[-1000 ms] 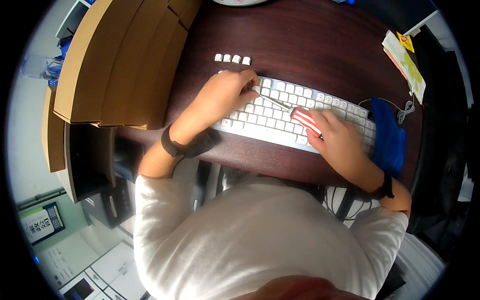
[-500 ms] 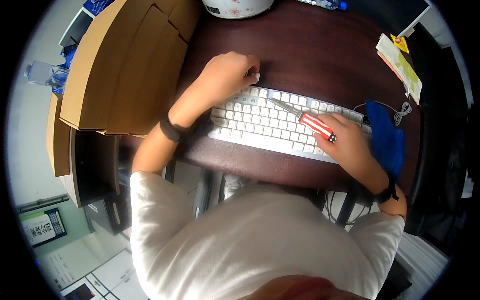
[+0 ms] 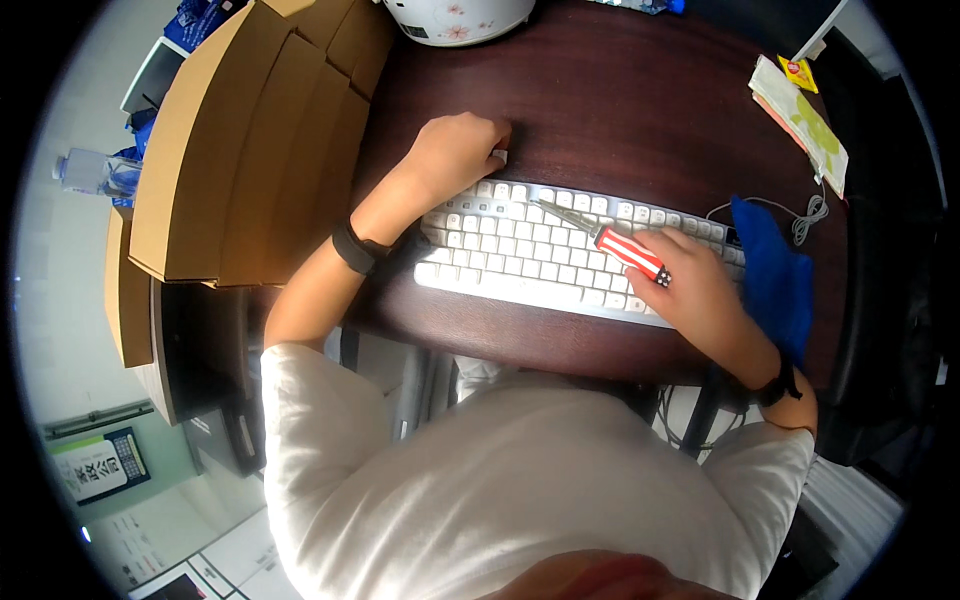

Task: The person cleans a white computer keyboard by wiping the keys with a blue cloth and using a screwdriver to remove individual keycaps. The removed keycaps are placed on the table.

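Note:
A white keyboard (image 3: 560, 285) lies crosswise on the desk in front of me. Toward its upper left, several positions show grey switches (image 3: 468, 206) without keycaps. My left hand (image 3: 458, 152) is closed just beyond the keyboard's far left edge. Its thumb and fingers pinch a small white piece (image 3: 500, 156) that looks like a keycap, mostly hidden by the fingers. Over the keyboard's right part, my right hand (image 3: 690, 280) grips a knife-like tool (image 3: 632, 254) with a red-and-white striped handle. Its narrow metal blade points up-left, with the tip over the upper key rows.
Tall cardboard boxes (image 3: 250, 150) stand along the left side. A blue cloth (image 3: 775, 280) lies by the keyboard's right end, near a coiled cable (image 3: 812, 222) and a tissue pack (image 3: 800, 130). A white flowered appliance (image 3: 460, 22) sits at the far edge.
The view has shifted slightly. My left hand stays closed on the small white piece, a little turned. The tool in my right hand holds nearly the same place over the keys.

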Demonstrator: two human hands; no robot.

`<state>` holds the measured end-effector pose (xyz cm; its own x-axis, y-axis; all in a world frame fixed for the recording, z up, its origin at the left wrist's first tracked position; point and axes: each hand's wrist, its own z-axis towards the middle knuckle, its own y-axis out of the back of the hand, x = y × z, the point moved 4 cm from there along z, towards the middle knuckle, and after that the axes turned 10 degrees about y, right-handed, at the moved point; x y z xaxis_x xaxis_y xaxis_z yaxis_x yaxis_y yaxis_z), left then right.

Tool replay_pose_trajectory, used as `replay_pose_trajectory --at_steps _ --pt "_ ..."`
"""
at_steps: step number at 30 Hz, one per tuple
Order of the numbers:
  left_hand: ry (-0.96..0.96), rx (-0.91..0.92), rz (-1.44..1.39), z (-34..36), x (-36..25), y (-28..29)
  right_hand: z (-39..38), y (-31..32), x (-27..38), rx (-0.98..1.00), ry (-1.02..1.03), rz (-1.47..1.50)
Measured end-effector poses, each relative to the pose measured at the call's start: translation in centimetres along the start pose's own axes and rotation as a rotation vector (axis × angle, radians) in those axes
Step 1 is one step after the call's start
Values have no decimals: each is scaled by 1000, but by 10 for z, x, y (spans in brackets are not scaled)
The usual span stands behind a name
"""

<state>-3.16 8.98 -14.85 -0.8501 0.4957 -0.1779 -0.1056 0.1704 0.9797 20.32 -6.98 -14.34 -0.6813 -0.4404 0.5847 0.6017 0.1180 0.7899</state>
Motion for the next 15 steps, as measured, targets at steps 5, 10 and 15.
replay_pose_trajectory --at_steps 5,10,15 --pt "-5 15 21 3 -1 0 1 3 4 -1 6 9" --pt "-20 -18 -41 -4 1 8 1 5 8 4 26 -6" --pt "-18 -53 -93 -33 -6 30 5 12 16 29 34 -44"
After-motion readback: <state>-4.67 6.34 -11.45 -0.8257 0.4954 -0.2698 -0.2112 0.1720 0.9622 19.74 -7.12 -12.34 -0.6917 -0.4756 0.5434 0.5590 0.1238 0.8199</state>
